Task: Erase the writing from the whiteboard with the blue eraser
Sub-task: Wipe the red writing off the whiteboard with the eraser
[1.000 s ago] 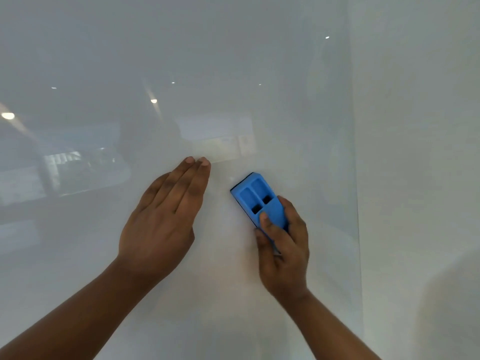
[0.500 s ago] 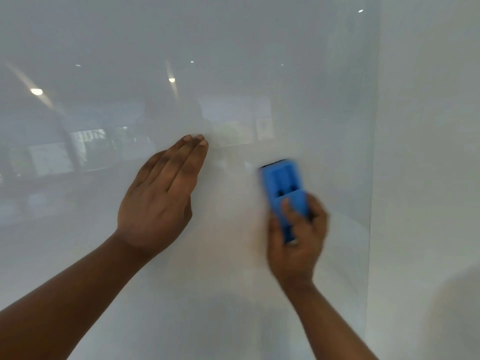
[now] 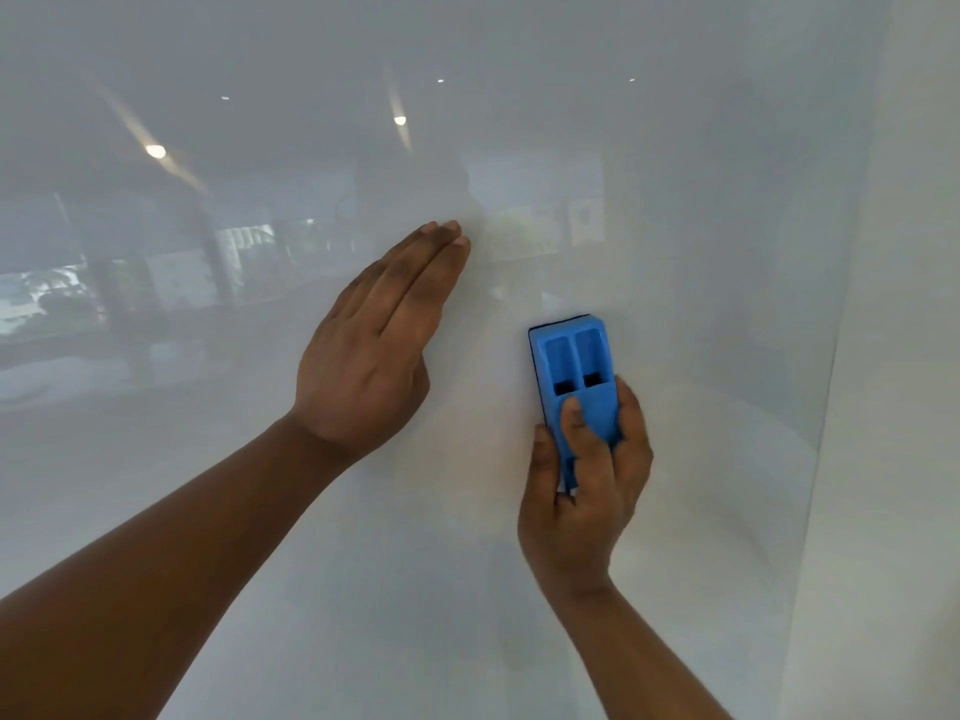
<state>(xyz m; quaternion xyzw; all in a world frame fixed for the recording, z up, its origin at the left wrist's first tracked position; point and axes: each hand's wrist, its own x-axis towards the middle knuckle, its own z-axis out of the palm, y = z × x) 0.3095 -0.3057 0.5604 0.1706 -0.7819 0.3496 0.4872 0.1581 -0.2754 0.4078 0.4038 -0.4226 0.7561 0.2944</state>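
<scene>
Head view, items as I log them. Whiteboard (image 3: 675, 226): glossy white, filling most of the frame, reflecting ceiling lights and a room; I can make out no writing on it (glare may hide faint marks). Blue eraser (image 3: 574, 363): upright, lying against the board right of centre, two slots on its back, dark pad edge showing at top. Right hand (image 3: 582, 491): fingers wrapped around the eraser's lower half, forefinger lying along its back. Left hand (image 3: 369, 366): fingers straight and together, palm flat against the board, just left of the eraser, holding nothing.
</scene>
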